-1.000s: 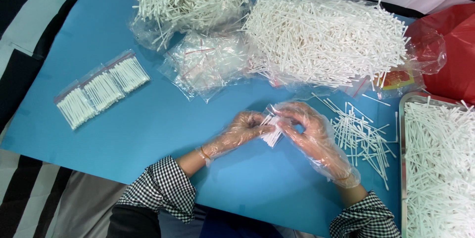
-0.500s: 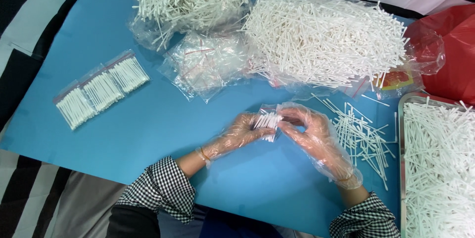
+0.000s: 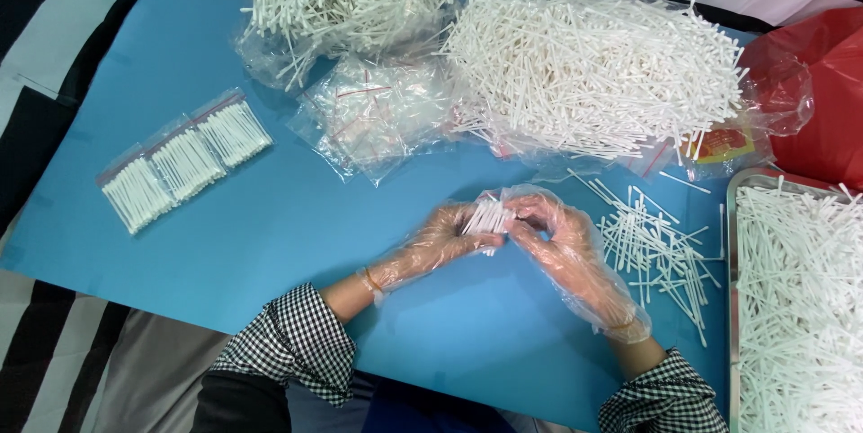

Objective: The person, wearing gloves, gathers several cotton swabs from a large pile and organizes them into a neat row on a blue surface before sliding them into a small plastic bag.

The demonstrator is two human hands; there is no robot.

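Both hands wear clear plastic gloves over the blue mat (image 3: pixel 270 244). My left hand (image 3: pixel 440 240) holds a small clear bag of white sticks (image 3: pixel 488 215) near the mat's middle. My right hand (image 3: pixel 562 249) meets it from the right, fingers pinching the same bag's edge. A scatter of loose white sticks (image 3: pixel 656 249) lies just right of my right hand.
Three filled small bags (image 3: pixel 184 160) lie in a row at the left. A heap of empty clear bags (image 3: pixel 378 114) sits behind my hands. Two big piles of sticks (image 3: pixel 593 69) rest on plastic at the back. A metal tray (image 3: pixel 733 307) of sticks stands at the right, a red bag (image 3: pixel 827 100) behind it.
The small bag has turned and risen slightly between my hands, and both hands have shifted a little toward the back of the mat.
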